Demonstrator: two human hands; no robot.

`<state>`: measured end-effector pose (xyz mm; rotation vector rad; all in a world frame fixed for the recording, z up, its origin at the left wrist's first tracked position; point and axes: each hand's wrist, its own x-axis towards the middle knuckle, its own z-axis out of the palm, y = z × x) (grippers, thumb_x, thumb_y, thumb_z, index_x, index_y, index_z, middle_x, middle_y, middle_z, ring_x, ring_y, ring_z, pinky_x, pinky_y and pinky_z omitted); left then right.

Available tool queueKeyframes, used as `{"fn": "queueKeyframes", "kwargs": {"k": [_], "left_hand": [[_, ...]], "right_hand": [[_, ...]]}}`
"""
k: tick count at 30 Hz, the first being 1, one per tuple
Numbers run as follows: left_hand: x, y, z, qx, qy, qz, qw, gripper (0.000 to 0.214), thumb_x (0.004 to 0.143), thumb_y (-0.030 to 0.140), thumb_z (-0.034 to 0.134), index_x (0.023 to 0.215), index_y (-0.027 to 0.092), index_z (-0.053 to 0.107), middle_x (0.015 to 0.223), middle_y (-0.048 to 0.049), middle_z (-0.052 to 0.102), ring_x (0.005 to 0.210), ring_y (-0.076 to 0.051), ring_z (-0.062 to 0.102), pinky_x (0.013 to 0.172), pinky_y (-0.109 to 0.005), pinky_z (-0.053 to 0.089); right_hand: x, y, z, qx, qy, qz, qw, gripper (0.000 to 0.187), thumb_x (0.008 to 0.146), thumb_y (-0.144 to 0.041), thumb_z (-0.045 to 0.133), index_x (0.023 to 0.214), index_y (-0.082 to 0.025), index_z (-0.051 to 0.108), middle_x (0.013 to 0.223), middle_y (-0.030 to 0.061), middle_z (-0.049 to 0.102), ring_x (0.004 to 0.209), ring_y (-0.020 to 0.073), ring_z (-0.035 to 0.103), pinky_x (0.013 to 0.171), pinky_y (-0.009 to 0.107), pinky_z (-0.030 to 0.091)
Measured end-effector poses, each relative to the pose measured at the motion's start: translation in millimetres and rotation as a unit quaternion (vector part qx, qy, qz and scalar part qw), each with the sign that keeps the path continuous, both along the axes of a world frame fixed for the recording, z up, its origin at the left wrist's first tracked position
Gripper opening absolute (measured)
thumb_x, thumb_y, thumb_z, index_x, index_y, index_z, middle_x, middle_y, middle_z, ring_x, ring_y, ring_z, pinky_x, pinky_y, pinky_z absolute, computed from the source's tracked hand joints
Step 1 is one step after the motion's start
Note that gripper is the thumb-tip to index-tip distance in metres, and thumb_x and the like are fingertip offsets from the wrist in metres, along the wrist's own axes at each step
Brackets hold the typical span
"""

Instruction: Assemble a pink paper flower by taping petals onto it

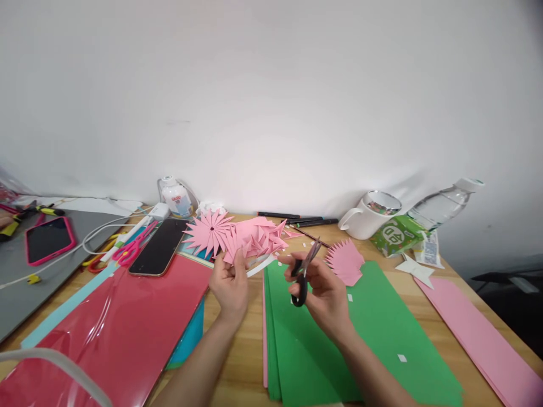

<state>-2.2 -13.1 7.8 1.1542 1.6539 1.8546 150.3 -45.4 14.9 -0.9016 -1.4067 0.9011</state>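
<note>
My left hand (pixel 231 282) is closed in a pinch on a pink pointed paper piece (pixel 232 244), which overlaps the pile behind it. A narrow white strip (pixel 261 264) runs between my two hands; which fingers grip it, I cannot tell. In my right hand (pixel 324 294) are black-handled scissors (pixel 302 282), their blades pointing up and away from the left hand. Just beyond lie a round pink paper flower (pixel 212 229) and several folded pink pieces (pixel 263 234). A pink fringed paper piece (pixel 345 261) rests at the far edge of the green sheets (pixel 373 333), where small white squares are scattered.
Red sheets in a clear sleeve (pixel 127 316), a black phone (pixel 159 249) and pink scissors (pixel 134 246) lie left. Markers (pixel 311 220), a white mug (pixel 369 217), a green packet (pixel 396 234) and a tilted bottle (pixel 443 206) stand along the wall. Pink sheets (pixel 487 339) lie right.
</note>
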Motion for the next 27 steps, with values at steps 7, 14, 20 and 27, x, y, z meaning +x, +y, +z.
{"fn": "queueKeyframes", "kwargs": {"k": [7,14,20,27], "left_hand": [[-9,0,11.6,0.017,-0.042,0.064,0.997,0.024,0.077,0.037,0.059,0.066,0.016,0.054,0.05,0.0022,0.059,0.042,-0.01,0.055,0.042,-0.019,0.044],[-7,-2,6.8,-0.013,-0.029,0.046,0.998,0.026,0.076,0.038,0.06,0.065,0.017,0.053,0.048,0.0025,0.058,0.04,-0.011,0.055,0.04,-0.019,0.044],[-8,0,4.9,-0.008,-0.016,0.067,0.998,0.023,0.077,0.037,0.06,0.068,0.016,0.055,0.051,0.0023,0.06,0.042,-0.01,0.055,0.042,-0.019,0.045],[-12,2,2.3,-0.003,-0.007,0.072,0.997,0.023,0.078,0.038,0.059,0.071,0.017,0.055,0.051,0.0027,0.059,0.044,-0.01,0.056,0.044,-0.019,0.045]], "right_hand": [[3,6,-7.2,-0.13,-0.164,0.035,0.977,0.061,0.061,-0.039,0.078,0.115,-0.019,0.059,0.101,0.0069,0.067,0.09,0.022,0.058,0.085,0.037,0.047],[-11,0,0.2,-0.148,-0.168,0.069,0.972,0.047,0.063,-0.039,0.073,0.102,-0.015,0.063,0.088,0.0035,0.063,0.082,0.0194,0.056,0.077,0.031,0.046],[-8,1,-0.3,-0.161,-0.176,0.041,0.97,0.038,0.065,-0.036,0.071,0.096,-0.015,0.063,0.084,0.0026,0.061,0.079,0.0183,0.056,0.074,0.028,0.045],[-6,1,-2.5,-0.178,-0.176,0.024,0.968,0.043,0.067,-0.036,0.069,0.104,-0.016,0.061,0.086,0.0032,0.06,0.081,0.0186,0.054,0.076,0.028,0.044]]}}
